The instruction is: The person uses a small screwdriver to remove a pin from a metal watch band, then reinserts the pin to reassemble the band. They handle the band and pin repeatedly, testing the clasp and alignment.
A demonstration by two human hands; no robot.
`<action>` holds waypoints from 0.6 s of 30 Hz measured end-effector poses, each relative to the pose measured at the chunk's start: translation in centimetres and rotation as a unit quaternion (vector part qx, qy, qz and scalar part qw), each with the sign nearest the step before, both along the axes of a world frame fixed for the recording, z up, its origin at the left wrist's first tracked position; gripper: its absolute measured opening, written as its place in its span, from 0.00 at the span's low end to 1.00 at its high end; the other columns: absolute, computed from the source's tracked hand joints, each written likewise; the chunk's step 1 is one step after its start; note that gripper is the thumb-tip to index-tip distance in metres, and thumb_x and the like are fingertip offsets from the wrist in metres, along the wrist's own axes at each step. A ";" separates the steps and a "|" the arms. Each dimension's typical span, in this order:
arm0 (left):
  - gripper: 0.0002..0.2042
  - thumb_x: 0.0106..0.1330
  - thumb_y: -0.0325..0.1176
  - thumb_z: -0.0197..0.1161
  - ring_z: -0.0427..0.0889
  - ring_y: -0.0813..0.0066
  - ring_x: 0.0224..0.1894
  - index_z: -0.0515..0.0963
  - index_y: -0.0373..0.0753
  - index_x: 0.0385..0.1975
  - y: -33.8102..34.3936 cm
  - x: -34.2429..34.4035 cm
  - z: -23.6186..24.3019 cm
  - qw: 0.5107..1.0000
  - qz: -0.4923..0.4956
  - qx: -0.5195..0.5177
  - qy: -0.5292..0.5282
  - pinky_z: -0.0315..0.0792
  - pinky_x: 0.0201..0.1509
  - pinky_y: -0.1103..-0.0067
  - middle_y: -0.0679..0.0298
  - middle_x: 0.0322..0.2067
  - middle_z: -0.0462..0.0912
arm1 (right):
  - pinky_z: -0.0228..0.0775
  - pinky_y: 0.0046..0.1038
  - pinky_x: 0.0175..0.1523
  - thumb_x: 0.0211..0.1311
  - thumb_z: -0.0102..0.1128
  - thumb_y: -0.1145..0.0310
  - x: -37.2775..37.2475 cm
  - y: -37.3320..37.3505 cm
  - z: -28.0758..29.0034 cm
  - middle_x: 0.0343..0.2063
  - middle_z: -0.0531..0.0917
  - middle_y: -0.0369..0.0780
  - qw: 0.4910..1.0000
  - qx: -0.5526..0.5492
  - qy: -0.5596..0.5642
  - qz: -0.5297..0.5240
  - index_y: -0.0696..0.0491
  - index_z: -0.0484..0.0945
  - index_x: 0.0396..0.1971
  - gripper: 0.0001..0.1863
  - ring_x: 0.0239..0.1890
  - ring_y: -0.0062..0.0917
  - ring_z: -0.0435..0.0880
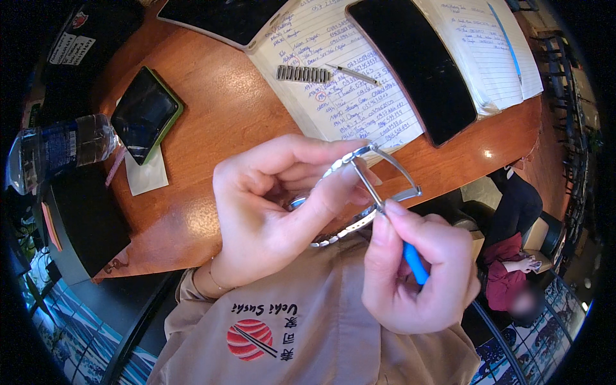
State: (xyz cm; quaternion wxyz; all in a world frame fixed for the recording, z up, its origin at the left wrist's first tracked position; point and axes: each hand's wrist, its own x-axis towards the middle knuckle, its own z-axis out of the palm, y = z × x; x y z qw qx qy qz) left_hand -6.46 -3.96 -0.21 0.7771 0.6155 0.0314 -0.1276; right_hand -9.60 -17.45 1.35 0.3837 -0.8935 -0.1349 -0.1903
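Note:
My left hand [276,192] grips a silver metal watch [337,240] by its link bracelet, held up above my lap, with the clasp hanging unfolded to the right. Most of the watch head is hidden behind my fingers. In my right hand [420,269] is a small screwdriver [414,262] with a blue handle, pinched near its shaft. Its thin metal shaft points up and left to the bracelet beside my left thumb; whether the tip touches a link, I cannot tell. On the notebook beyond lie a short strip of metal links [303,74] and a slim metal piece [353,74].
An open handwritten notebook [378,122] lies on the wooden table [173,212], a black phone [414,64] across it. Further left are a dark tablet [221,19], a green-edged phone [147,115], a water bottle [61,151] and a black box [83,218]. Another person [507,269] sits at right.

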 end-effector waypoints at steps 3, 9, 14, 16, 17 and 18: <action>0.06 0.61 0.22 0.55 0.81 0.74 0.28 0.74 0.26 0.36 -0.1 -0.1 0.0 0.998 0.030 -0.029 0.036 0.75 0.32 0.83 0.53 0.28 0.82 | 0.58 0.11 0.22 0.51 0.60 0.80 -0.1 -0.8 1.4 0.19 0.76 0.38 0.999 -0.034 0.018 0.018 0.63 0.73 0.30 0.07 0.16 0.13 0.71; 0.08 0.60 0.26 0.58 0.80 0.75 0.22 0.74 0.27 0.33 -0.2 0.3 0.0 0.993 0.011 -0.081 0.085 0.74 0.25 0.83 0.53 0.25 0.81 | 0.57 0.16 0.24 0.61 0.44 0.72 -1.6 -4.4 2.7 0.21 0.70 0.39 0.962 -0.218 -0.115 -0.120 0.64 0.69 0.28 0.09 0.17 0.18 0.65; 0.06 0.60 0.27 0.58 0.80 0.73 0.18 0.74 0.29 0.32 -0.1 0.2 -0.3 0.991 -0.004 -0.096 0.096 0.75 0.19 0.82 0.53 0.24 0.81 | 0.56 0.15 0.25 0.62 0.44 0.72 -1.8 -3.8 1.1 0.20 0.69 0.38 0.980 -0.104 -0.060 -0.159 0.65 0.68 0.31 0.10 0.18 0.15 0.65; 0.06 0.60 0.27 0.58 0.80 0.73 0.18 0.74 0.30 0.32 0.2 0.3 -0.2 0.991 -0.022 -0.075 0.112 0.75 0.19 0.82 0.53 0.25 0.81 | 0.56 0.14 0.25 0.62 0.44 0.72 -1.9 -4.0 1.1 0.20 0.70 0.38 0.987 -0.054 -0.019 -0.153 0.66 0.68 0.32 0.10 0.18 0.15 0.65; 0.06 0.60 0.27 0.58 0.80 0.73 0.18 0.74 0.31 0.32 0.3 0.3 -0.2 0.990 -0.029 -0.064 0.120 0.75 0.19 0.81 0.53 0.25 0.81 | 0.56 0.14 0.26 0.62 0.44 0.71 -2.0 -4.3 1.4 0.21 0.70 0.38 0.990 -0.027 0.009 -0.135 0.66 0.67 0.33 0.11 0.18 0.14 0.65; 0.06 0.60 0.27 0.58 0.80 0.73 0.18 0.74 0.31 0.32 0.4 0.3 -0.2 0.990 -0.028 -0.068 0.117 0.75 0.19 0.81 0.52 0.25 0.81 | 0.56 0.14 0.26 0.62 0.45 0.71 -2.0 -4.2 1.3 0.22 0.71 0.39 0.990 -0.007 0.013 -0.137 0.66 0.67 0.34 0.11 0.19 0.14 0.66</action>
